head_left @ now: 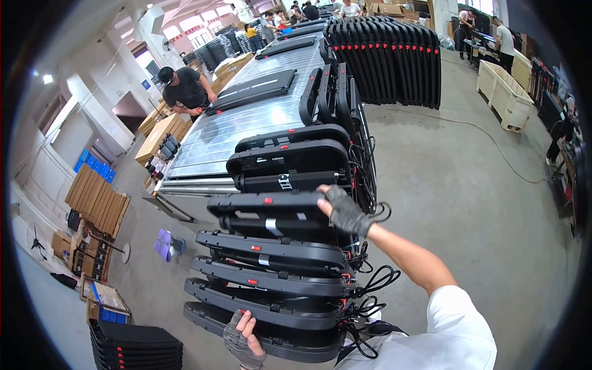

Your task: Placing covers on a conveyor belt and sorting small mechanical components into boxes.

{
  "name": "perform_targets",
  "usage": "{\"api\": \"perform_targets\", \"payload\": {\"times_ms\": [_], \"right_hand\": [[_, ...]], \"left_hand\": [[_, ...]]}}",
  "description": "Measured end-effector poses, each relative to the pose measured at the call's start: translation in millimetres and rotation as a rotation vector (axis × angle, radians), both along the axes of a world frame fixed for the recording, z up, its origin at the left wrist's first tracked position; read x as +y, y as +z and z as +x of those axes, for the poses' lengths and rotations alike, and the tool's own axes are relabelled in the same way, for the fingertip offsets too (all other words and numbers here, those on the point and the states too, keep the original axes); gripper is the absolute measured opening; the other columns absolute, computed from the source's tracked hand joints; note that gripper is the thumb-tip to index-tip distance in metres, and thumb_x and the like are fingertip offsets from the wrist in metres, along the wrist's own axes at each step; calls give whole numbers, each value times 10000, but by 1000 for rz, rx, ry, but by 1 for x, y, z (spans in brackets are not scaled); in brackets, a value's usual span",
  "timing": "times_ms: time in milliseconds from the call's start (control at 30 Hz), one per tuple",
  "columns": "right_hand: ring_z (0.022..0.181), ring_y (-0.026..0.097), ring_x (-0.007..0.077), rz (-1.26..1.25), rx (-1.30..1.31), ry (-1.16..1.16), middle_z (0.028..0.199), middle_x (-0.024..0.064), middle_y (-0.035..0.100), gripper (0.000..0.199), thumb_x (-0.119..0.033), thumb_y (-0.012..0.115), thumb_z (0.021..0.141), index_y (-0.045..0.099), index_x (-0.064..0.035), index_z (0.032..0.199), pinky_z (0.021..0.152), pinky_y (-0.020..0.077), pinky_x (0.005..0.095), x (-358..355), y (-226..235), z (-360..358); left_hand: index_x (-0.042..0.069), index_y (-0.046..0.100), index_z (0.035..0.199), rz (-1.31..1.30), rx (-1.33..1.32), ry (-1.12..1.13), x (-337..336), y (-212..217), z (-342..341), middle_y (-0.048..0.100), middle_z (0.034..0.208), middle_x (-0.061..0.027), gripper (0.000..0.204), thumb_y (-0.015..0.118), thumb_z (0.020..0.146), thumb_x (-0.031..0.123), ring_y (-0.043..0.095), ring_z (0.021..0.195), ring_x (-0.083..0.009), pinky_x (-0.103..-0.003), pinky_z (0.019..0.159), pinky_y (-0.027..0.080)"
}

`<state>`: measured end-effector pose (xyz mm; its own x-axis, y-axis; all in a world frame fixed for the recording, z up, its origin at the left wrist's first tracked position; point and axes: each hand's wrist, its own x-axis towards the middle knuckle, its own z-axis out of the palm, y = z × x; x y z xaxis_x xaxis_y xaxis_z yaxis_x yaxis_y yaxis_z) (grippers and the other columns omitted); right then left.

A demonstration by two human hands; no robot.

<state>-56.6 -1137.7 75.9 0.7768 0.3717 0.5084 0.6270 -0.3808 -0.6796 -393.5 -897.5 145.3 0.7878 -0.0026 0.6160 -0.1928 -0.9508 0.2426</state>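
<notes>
Several black treadmills stand on edge in a close row before me, with red switches and looped black cords at their right ends. My right hand (345, 211), in a grey fingerless glove, grips the right end of one treadmill (271, 200) in the middle of the row. Its fingers bend over the top edge; their undersides are hidden. Low in the view, my left hand (244, 340), gloved alike, has its fingers curled against the nearest treadmills (277, 316), beside a red switch. Dark rollers (290, 182) show between the treadmills farther along.
Beyond the row runs a metal roller conveyor (185, 161) carrying a flat treadmill (259, 89); a person (185, 89) in dark clothes works at its left side. More treadmills (382, 61) stand upright at the back. A wooden crate (505, 92), purple stool (164, 245) and stacked cartons (95, 200) stand around.
</notes>
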Motion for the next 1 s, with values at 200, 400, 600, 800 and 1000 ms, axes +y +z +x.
{"api": "perform_targets", "payload": {"times_ms": [200,400,600,800,1000], "right_hand": [[1071,572,338,86,252,170,1106,205,577,428,-312,482,967,522,2,1255,963,433,394,-11,8,-42],[588,632,208,512,877,141,865,131,663,489,-234,407,998,308,-4,1418,558,510,328,-7,-39,68],[429,601,254,792,898,-256,813,174,683,563,-226,406,1007,157,-38,1475,404,477,373,51,-88,158],[474,425,119,1519,1269,59,624,-17,518,320,-449,447,1007,547,-154,933,439,301,270,51,-70,177],[437,416,98,1003,1334,313,578,-26,483,428,-535,566,930,580,-111,872,405,321,233,49,-93,95]], "left_hand": [[1,677,1050,-1,-60,-24,0,1,0,700,1065,-184,451,289,1012,228,648,1039,-388,-461,873,503],[-16,674,1040,-54,-52,-19,2,-7,-13,691,1094,-180,480,281,1019,260,637,1060,-384,-468,898,496],[-2,672,1055,-60,2,12,6,-11,-32,678,1131,-178,434,308,1018,232,618,1078,-386,-472,918,474],[-15,672,1060,-78,2,12,8,-19,-34,681,1116,-185,416,332,1005,218,613,1082,-389,-474,918,475],[-20,655,1080,-52,-1,21,8,-12,-36,664,1145,-192,388,336,980,178,601,1105,-388,-476,933,467]]}}
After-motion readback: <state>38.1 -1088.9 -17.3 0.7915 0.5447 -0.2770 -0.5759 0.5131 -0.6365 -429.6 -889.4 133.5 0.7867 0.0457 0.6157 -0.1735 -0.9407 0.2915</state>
